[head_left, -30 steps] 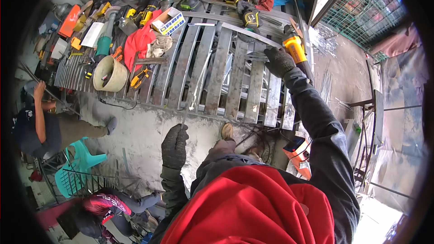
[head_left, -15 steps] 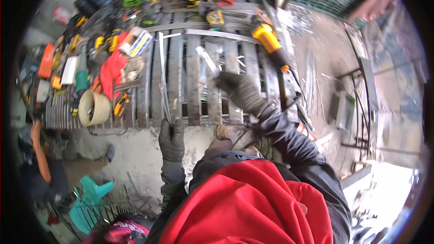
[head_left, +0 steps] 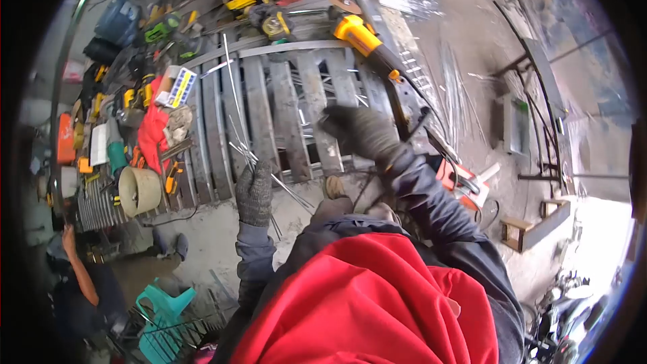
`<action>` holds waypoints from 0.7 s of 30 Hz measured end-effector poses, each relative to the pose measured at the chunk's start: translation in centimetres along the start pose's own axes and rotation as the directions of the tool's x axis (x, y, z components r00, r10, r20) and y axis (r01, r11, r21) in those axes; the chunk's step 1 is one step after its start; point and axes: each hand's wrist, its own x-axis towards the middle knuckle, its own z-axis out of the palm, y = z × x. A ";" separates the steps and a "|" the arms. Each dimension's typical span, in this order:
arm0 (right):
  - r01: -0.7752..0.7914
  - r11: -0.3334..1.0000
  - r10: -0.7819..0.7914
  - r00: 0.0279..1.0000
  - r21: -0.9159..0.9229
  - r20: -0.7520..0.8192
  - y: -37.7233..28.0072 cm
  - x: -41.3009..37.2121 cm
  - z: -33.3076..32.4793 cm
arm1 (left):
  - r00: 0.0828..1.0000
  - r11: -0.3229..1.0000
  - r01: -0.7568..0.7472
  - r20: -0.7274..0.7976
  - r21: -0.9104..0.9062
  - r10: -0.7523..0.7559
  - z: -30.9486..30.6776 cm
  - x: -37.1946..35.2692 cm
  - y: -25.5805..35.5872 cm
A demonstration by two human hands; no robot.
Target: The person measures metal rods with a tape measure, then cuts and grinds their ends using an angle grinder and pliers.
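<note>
My left hand (head_left: 255, 195), in a grey knit glove, is closed around several thin metal rods (head_left: 244, 152) at the near edge of the slatted metal bench (head_left: 288, 121). One long rod reaches up over the slats, while shorter ones fan out above and below the fist. Over the right part of the bench is my gloved right hand (head_left: 360, 135), smeared by motion. Its fingers look bent, but whether they hold anything cannot be made out. Beyond that hand lies a yellow and black angle grinder (head_left: 364, 39).
Power tools, a red cloth (head_left: 153, 121), a small box (head_left: 179, 87) and a beige round container (head_left: 139, 191) crowd the bench's left side. A red-based machine (head_left: 461, 185) stands on the floor at right. Another person's arm (head_left: 79, 266) shows at lower left.
The view has shifted, with the bench's contents now further left. The rods in my left hand have spread apart. A flat pale strip beside my right hand is no longer visible there.
</note>
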 end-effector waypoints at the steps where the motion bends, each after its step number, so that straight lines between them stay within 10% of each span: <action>1: 0.155 0.955 -0.243 0.899 -0.253 -0.364 3.9 2.9 -0.5 | 1.000 0.999 -0.008 -0.018 0.042 0.009 -1.2 -0.2 0.3; 2: 0.309 0.903 -0.425 0.738 -0.298 -0.525 4.8 5.6 -3.4 | 0.998 0.999 -0.027 -0.062 0.038 0.029 -2.9 -0.3 -0.2; 3: -0.011 0.937 -0.170 0.859 -0.349 -0.483 2.7 6.3 -6.3 | 0.996 0.998 -0.046 -0.074 0.037 0.049 -4.7 -0.2 -1.2; 9: -0.093 0.880 -0.039 0.963 -0.467 -0.266 11.5 16.6 -7.2 | 0.949 0.830 -0.192 -0.116 0.523 0.292 -8.3 -4.5 2.8; 14: 0.106 0.946 -0.224 0.897 -0.307 -0.380 10.8 15.9 -6.0 | 0.949 0.820 -0.185 -0.119 0.541 0.293 -9.2 -4.6 1.8; 16: -0.166 0.890 0.019 0.945 -0.425 -0.328 9.2 14.9 -7.8 | 0.970 0.859 -0.163 -0.081 0.486 0.230 -9.2 -3.4 0.8; 21: -0.053 0.925 -0.104 0.917 -0.376 -0.385 7.6 6.4 -11.2 | 0.980 0.910 -0.166 0.170 0.379 0.107 -7.7 0.6 -1.0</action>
